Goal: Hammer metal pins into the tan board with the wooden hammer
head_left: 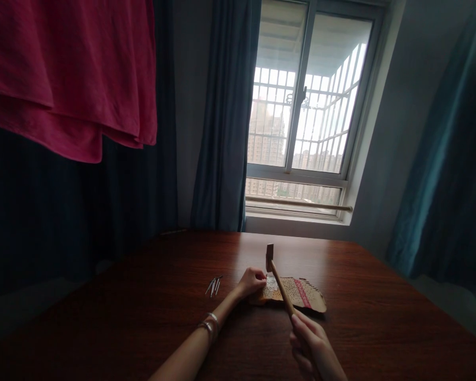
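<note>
Two bare hands. Right hand (311, 338) wrapped round a slim, wood-toned hammer (281, 289), blocky head pointing far. Left hand (253, 280) pinched narrow at the left end of a tan sheet (307, 288); can't tell what's in it. Sheet: dotted, uneven-edged, pink band. Further left: thin metal rods (212, 287), loose cluster. Reddish-brown wood-grain table (135, 323), soft sheen.

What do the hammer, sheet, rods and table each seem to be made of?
Hammer: pale, smooth handle, probably wood; head material unclear in the dim light.
Sheet: likely matte cardboard, from its tan surface and uneven edge.
Rods: probably polished metal, given their silvery shine.
Table: wood or wood-look laminate, with reddish-brown grain and a glossy sheen.
</note>
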The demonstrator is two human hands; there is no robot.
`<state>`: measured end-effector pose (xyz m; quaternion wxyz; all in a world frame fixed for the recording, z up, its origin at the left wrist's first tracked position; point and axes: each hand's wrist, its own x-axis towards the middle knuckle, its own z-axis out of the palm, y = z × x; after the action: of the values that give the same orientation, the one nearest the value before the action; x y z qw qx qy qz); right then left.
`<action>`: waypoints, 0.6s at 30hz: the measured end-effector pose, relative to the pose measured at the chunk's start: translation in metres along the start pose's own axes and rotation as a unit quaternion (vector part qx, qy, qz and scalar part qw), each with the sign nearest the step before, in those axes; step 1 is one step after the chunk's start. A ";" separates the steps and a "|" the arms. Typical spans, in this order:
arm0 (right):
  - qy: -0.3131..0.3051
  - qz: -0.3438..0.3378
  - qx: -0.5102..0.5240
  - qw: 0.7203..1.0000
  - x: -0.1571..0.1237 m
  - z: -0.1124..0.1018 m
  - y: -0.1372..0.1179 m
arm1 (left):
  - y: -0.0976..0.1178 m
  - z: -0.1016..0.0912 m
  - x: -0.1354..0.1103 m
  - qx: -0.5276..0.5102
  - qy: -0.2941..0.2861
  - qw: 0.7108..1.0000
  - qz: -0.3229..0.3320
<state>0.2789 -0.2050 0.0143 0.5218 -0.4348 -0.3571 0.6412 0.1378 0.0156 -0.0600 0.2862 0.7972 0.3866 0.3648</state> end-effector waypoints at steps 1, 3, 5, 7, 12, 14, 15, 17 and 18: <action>-0.005 0.004 -0.004 1.000 0.000 0.000 0.000 | 0.000 0.000 0.000 0.002 -0.001 1.000 -0.001; -0.014 0.004 -0.012 1.000 0.001 -0.001 0.001 | -0.002 0.001 0.001 0.005 -0.002 1.000 -0.006; -0.018 -0.004 -0.010 1.000 0.002 -0.001 0.002 | -0.002 0.002 0.001 0.010 0.000 1.000 -0.013; -0.012 -0.006 -0.003 1.000 0.003 -0.001 0.004 | -0.002 0.003 0.001 0.012 0.001 1.000 -0.016; -0.001 0.008 0.005 1.000 0.005 -0.001 0.006 | -0.001 0.002 0.000 0.011 -0.004 1.000 -0.015; -0.005 0.001 0.009 1.000 0.005 0.000 0.006 | 0.000 0.002 0.000 0.014 -0.003 1.000 -0.013; -0.007 -0.004 0.012 1.000 0.005 0.000 0.006 | 0.000 0.001 0.000 0.015 -0.002 1.000 -0.012; -0.005 -0.007 0.015 1.000 0.005 -0.001 0.006 | 0.000 0.001 0.000 0.016 0.000 1.000 -0.008; -0.001 -0.003 0.016 1.000 0.005 -0.001 0.006 | -0.001 0.001 0.000 0.015 0.001 1.000 -0.006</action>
<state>0.2775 -0.2013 0.0072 0.5303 -0.4246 -0.3491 0.6455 0.1386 0.0156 -0.0612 0.2762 0.7986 0.3970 0.3582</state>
